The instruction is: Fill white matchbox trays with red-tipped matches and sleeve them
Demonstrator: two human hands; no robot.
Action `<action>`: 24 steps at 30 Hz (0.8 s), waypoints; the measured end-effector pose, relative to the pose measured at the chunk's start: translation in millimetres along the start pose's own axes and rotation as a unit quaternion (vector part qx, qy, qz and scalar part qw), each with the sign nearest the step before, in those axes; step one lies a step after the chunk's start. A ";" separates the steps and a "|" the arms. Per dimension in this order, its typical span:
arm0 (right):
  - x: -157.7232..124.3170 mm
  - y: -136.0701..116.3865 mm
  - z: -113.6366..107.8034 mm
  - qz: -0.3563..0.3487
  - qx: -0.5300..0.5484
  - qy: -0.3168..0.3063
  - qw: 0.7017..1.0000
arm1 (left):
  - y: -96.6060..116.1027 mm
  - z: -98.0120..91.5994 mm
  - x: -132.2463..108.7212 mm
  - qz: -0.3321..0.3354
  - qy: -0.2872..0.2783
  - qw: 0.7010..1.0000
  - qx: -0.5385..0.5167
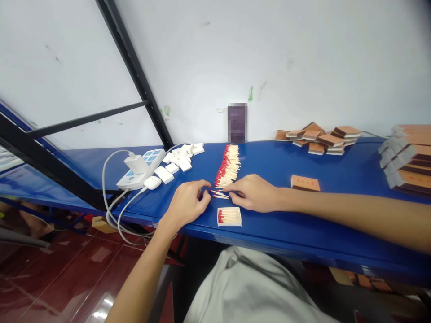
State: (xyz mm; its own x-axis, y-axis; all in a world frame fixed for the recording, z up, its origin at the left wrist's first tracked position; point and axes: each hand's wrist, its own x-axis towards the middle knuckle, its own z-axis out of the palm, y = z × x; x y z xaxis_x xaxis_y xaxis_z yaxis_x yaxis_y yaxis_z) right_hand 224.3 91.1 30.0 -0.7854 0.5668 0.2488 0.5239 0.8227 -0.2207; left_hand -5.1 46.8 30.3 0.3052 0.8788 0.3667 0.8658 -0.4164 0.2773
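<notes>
A small group of loose matches (219,194) with red heads to the left lies on the blue table, just in front of a long row of matches (229,168). My left hand (189,202) is at the red-head side, its thumb and index finger curved and apart with nothing between them. From the other side, my right hand (254,194) reaches in with its index fingertip at the plain ends of the loose matches, the thumb held apart below. Nearer the table edge sits a white matchbox tray (229,223) holding matches with their heads to the left.
White empty trays (173,168) lie left, beside a power strip (131,179) with a plugged-in charger and white cables. A brown matchbox cover (305,183) lies beyond my right forearm. More covers (332,140) are heaped behind, with stacked boxes (412,154) far right. A black metal post (134,72) rises left.
</notes>
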 end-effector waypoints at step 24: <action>0.1 6.0 1.7 -0.059 0.041 -0.014 0.997 | -1.2 -0.3 0.3 0.003 -0.022 1.000 -0.003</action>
State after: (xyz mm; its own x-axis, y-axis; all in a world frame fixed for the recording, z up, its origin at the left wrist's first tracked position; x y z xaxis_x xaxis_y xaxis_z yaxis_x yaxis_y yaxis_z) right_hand 226.8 96.0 27.1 -0.8497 0.4638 0.2508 0.3995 0.8767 -0.2680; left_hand -6.2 47.5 30.4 0.3281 0.8851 0.3300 0.8609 -0.4240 0.2812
